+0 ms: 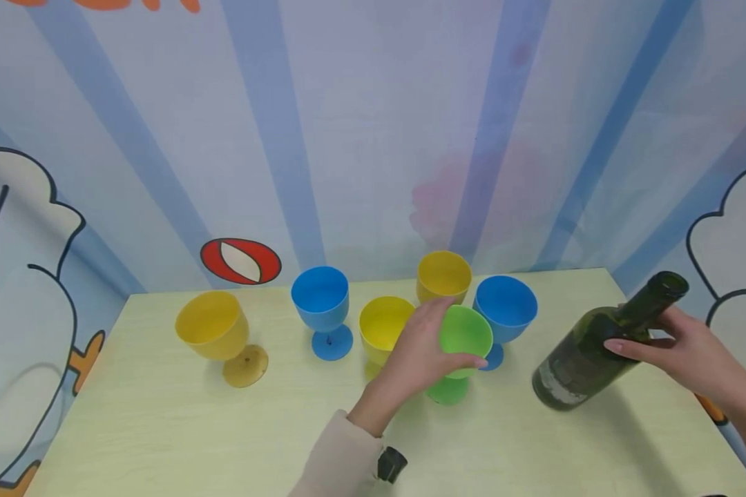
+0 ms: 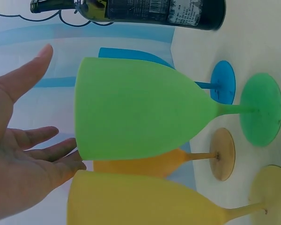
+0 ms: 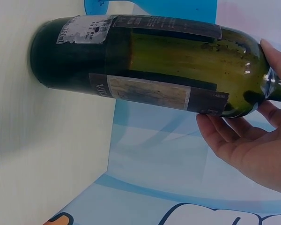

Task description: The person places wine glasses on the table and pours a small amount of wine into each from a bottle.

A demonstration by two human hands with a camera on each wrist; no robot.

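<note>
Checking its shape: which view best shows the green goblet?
Left wrist view: the green goblet's bowl, stem and base all show. Head view: the left hand partly covers it. Right wrist view: not visible.

Gap btwn R blue cup (image 1: pixel 505 321), btl (image 1: pixel 587 362)

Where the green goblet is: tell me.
In the head view, the green goblet stands right of centre, beside the left hand, between a yellow goblet and a blue goblet.

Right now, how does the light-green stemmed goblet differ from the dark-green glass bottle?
The light-green stemmed goblet is wide-mouthed; the dark-green glass bottle narrows to a neck. The goblet is plain and opaque, the bottle labelled and translucent. The goblet is shorter, the bottle taller. Both are green.
</note>
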